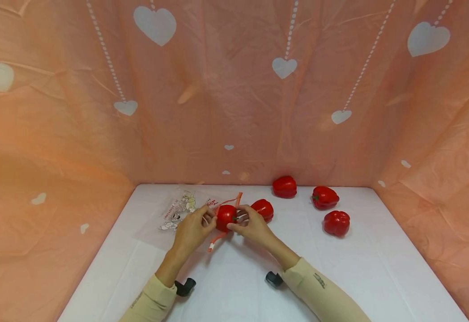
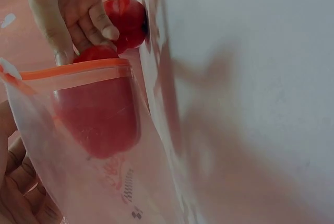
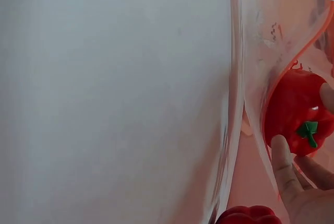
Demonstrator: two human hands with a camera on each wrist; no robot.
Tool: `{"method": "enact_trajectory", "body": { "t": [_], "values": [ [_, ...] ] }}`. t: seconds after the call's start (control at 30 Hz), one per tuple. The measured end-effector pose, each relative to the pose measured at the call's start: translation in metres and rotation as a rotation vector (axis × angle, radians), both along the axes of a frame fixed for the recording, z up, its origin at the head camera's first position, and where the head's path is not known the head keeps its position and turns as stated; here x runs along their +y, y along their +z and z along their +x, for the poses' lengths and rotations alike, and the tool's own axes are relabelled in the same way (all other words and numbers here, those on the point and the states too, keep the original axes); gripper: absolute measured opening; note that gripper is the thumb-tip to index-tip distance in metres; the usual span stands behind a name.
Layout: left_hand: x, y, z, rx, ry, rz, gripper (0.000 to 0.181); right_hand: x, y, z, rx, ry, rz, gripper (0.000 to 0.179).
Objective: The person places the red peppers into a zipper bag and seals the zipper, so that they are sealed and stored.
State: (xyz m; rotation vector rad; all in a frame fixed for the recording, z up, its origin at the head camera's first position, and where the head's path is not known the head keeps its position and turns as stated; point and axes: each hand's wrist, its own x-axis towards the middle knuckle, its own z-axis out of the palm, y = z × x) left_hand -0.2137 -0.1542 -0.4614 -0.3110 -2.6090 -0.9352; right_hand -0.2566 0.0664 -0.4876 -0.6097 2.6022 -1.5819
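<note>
One pepper (image 1: 226,218), likely light and slippery, is held by the right hand (image 1: 254,227), best near its stem (image 3: 309,129); the bag (image 1: 172,214), toward nine o'clock, by the left hand (image 1: 194,228).

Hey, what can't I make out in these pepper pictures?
Head: the unheld pepper nearest the right hand, which partly hides it.
Head: right sleeve's print, too small to read.
Left wrist: bag's end, cut off by the bottom edge.
Right wrist: lowest pepper, cut off by the bottom edge.
</note>
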Motion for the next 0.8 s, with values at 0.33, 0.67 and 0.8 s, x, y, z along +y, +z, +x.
{"method": "enact_trajectory", "body": {
  "t": [0.33,0.67,0.8],
  "values": [
    [0.000,0.000,0.000,-0.002,0.008,0.013,0.008,-0.008,0.000,-0.001,-0.001,0.028,0.000,0.060],
    [-0.001,0.002,0.000,-0.004,0.008,0.031,0.009,-0.016,-0.002,-0.002,-0.013,0.045,-0.024,0.060],
    [-0.001,0.003,0.001,-0.007,0.006,0.033,0.009,-0.017,-0.001,-0.002,-0.048,0.057,-0.062,0.058]
  ]
}}
